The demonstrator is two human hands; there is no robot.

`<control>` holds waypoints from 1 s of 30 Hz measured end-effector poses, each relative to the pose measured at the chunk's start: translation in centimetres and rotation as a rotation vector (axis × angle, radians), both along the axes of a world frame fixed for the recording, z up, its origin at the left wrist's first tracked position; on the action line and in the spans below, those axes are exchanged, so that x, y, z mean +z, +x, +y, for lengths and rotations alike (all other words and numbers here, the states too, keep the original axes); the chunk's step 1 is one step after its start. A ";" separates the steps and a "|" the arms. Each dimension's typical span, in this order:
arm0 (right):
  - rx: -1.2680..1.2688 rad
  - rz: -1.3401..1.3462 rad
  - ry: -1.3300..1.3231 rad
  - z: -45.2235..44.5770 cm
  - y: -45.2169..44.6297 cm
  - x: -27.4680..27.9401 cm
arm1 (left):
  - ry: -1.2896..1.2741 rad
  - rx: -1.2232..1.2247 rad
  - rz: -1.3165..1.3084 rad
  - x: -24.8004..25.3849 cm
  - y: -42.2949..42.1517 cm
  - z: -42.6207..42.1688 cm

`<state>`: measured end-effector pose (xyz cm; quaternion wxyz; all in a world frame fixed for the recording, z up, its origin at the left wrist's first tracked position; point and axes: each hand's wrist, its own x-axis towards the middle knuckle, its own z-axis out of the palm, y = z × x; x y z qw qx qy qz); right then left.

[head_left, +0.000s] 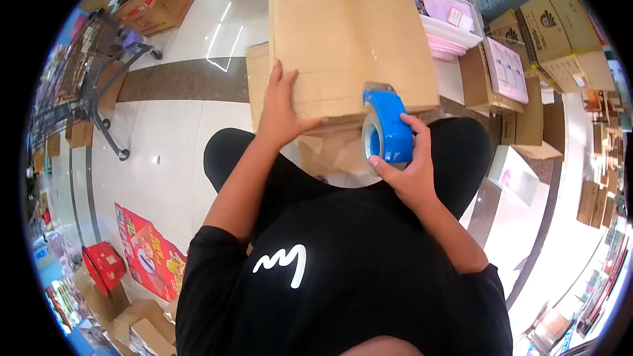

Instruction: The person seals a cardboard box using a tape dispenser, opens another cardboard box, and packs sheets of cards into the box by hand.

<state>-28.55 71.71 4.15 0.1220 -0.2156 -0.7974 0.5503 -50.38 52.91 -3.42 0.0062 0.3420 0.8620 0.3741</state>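
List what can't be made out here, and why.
Head view, carton interior: hidden by its top panels.
Head view, some fingers of the right hand: hidden behind the tape dispenser and the hand itself.
Head view, whether tape touches the carton: too small to tell.
Head view, contents of the cart: blurred near the rim.

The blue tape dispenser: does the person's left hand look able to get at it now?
Probably yes: the left hand rests on the cardboard box, and nothing seems to stand between it and the blue tape dispenser, which the right hand holds close by.
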 end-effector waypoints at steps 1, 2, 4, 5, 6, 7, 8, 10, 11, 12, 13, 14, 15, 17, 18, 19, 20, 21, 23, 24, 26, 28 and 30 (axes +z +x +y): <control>0.016 0.007 -0.044 -0.4 0.7 -0.2 | 0.000 0.039 0.006 -0.3 -0.4 0.0; 0.034 0.017 -0.084 -0.7 1.2 -0.5 | -0.002 0.025 0.005 -0.5 -0.9 -0.1; 0.051 -0.014 -0.091 -0.9 2.2 -1.1 | 0.034 0.059 -0.039 -0.3 -1.2 -0.3; 0.080 -0.022 -0.062 -1.2 2.6 -1.1 | -0.007 0.074 -0.036 -0.2 -1.1 -0.5; 0.109 -0.030 -0.035 -1.5 2.9 -1.2 | -0.008 0.072 -0.038 -0.3 -1.1 -0.7; 0.108 -0.033 -0.036 -1.8 3.2 -1.2 | -0.006 0.071 -0.030 -0.5 -1.3 -0.8; 0.121 -0.024 -0.011 -2.0 3.4 -1.1 | -0.004 0.072 -0.023 -0.7 -1.3 -0.9; 0.137 -0.017 0.013 -2.7 4.0 -1.0 | -0.012 0.076 -0.033 -0.7 -1.3 -0.9; 0.163 -0.022 0.023 -2.9 4.4 -0.9 | -0.019 0.076 -0.040 -0.6 -1.4 -0.8; 0.190 -0.027 0.032 -3.2 4.7 -0.8 | -0.020 0.078 -0.044 -0.8 -1.5 -0.8; 0.191 -0.032 0.030 -3.5 5.0 -0.7 | -0.014 0.080 -0.051 -0.9 -1.4 -0.9; 0.208 -0.052 0.038 -3.8 5.3 -0.7 | -0.007 0.083 -0.055 -1.0 -1.4 -0.9; 0.225 -0.070 0.047 -3.9 5.5 -0.7 | -0.006 0.084 -0.057 -1.0 -1.4 -0.9; 0.209 -0.095 0.094 -4.1 5.8 -0.6 | -0.026 0.080 -0.053 -1.0 -1.4 -1.0; 0.192 -0.116 0.143 -4.2 5.9 -0.6 | -0.026 0.080 -0.053 -1.2 -1.5 -1.0; 0.191 -0.116 0.144 -4.3 6.2 -0.5 | -0.015 0.076 -0.048 -1.3 -1.6 -1.0; 0.192 -0.138 0.156 -4.4 6.6 -0.3 | -0.003 0.070 -0.043 -1.4 -1.6 -1.1; 0.192 -0.160 0.168 -4.5 6.9 -0.1 | -0.002 0.067 -0.044 -1.4 -1.6 -1.1; 0.199 -0.178 0.145 -4.7 7.4 -0.4 | -0.006 0.079 -0.071 -1.4 -1.6 -1.1; 0.211 -0.192 0.121 -4.7 7.6 -0.6 | -0.001 0.076 -0.070 -1.3 -1.5 -1.0; 0.197 -0.195 0.100 -4.2 7.4 -1.3 | 0.018 0.082 -0.073 -1.1 -1.4 -1.0; 0.185 -0.196 0.074 -3.8 6.7 -2.2 | 0.021 0.088 -0.060 -1.3 -1.4 -1.0; 0.132 -0.269 0.075 -3.2 5.1 -3.1 | 0.024 0.097 -0.043 -1.4 -1.5 -1.0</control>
